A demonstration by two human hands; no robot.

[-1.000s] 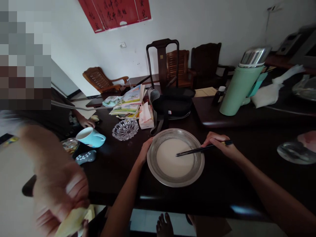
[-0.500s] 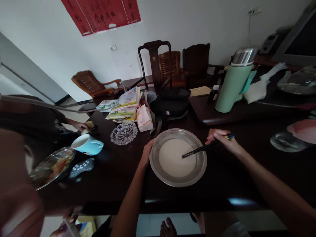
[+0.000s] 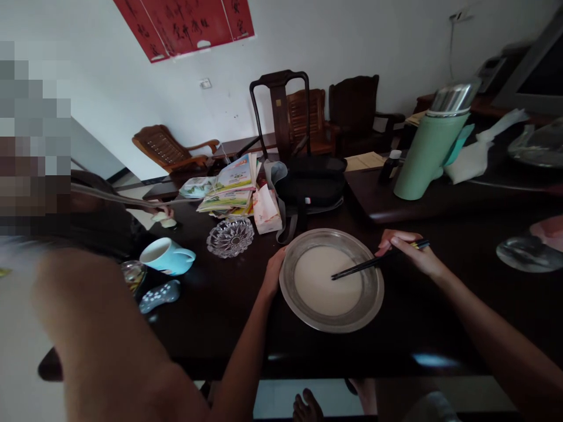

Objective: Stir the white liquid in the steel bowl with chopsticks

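Note:
A round metal basin (image 3: 331,326) stands on the dark table in front of me, with a smooth whitish liquid (image 3: 325,296) in it. My left hand (image 3: 275,271) grips the basin's left rim; its fingers are partly hidden behind the edge. Over the right rim, my right hand (image 3: 403,246) is closed round a pair of dark chopsticks (image 3: 357,269). Their tips are in the whitish liquid near the middle of the basin, and the upper ends stick out past my fingers.
Left: blue mug (image 3: 165,257), grey spotted object (image 3: 159,295), glass dish (image 3: 230,237). Behind the basin: tissue pack (image 3: 267,211), booklets (image 3: 235,181), black bag (image 3: 312,181). Right: green thermos (image 3: 428,155), pink bowl (image 3: 548,231). Another person's arm (image 3: 105,328) fills the lower left.
The other person's arm has swung further across the lower left and now covers most of the food bowl there. The view has shifted slightly left. My hold on basin and chopsticks is unchanged.

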